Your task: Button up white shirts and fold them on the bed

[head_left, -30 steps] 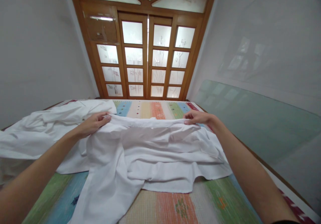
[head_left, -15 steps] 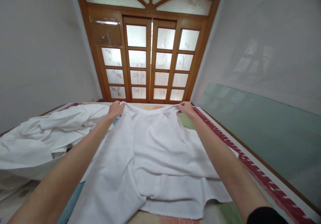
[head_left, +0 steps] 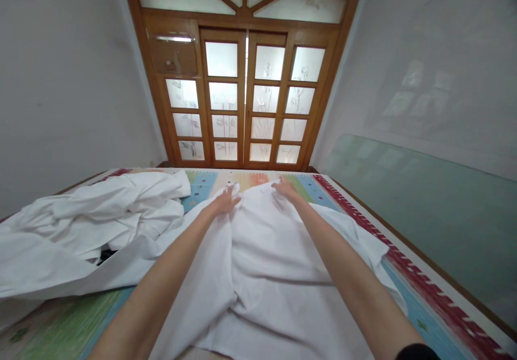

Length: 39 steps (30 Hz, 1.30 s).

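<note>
Both hands, left hand (head_left: 224,203) and right hand (head_left: 285,189), lie flat and open on the white cotton garment (head_left: 262,274) covering the striped multicoloured bedspread (head_left: 407,295).

Soft daylight through frosted door panes (head_left: 246,101), even indoor brightness, faint shadows, wide-angle edge distortion, slight motion blur

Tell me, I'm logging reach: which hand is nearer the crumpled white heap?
Left. The left hand lies flat on the spread white cloth, just right of the heap; the right hand lies on the same cloth, farther right.
</note>
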Tool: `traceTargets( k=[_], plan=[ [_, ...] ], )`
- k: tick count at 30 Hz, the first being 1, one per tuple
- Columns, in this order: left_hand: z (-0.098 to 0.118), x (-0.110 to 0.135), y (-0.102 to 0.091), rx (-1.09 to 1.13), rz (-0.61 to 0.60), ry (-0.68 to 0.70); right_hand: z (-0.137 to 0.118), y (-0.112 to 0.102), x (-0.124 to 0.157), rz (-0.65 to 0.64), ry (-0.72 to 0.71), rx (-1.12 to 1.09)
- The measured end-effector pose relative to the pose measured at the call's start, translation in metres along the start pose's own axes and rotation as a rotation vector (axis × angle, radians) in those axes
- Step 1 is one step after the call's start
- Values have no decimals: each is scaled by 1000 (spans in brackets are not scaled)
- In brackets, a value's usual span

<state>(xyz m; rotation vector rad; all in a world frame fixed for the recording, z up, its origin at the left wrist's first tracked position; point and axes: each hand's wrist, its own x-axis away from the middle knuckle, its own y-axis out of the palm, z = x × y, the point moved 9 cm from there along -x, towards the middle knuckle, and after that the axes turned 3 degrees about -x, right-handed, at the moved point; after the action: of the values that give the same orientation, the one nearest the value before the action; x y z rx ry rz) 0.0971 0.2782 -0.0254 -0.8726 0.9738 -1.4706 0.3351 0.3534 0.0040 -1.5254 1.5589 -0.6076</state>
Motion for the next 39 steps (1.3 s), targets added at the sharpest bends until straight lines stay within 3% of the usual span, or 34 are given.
traceTargets(
  k=[2,4,7,9,20,26,33,39],
  plan=[
    [-7,8,29,-68,-116,-13,10,29,10,-149,3,140],
    [-11,14,45,-98,-128,-17,17,53,23,-260,-21,268],
    [-12,18,56,-187,-62,-19,25,80,41,-374,-59,362],
    [-10,16,56,-241,-12,-29,29,87,48,-378,-49,367],
    [-7,-15,53,-258,47,-48,39,81,35,-269,51,387],
    [-7,-29,47,-288,99,-49,43,71,43,-190,270,399],
    [11,-7,19,-350,401,-26,47,51,74,-392,271,229],
    [16,21,26,-332,291,65,29,36,127,-612,22,162]
  ],
)
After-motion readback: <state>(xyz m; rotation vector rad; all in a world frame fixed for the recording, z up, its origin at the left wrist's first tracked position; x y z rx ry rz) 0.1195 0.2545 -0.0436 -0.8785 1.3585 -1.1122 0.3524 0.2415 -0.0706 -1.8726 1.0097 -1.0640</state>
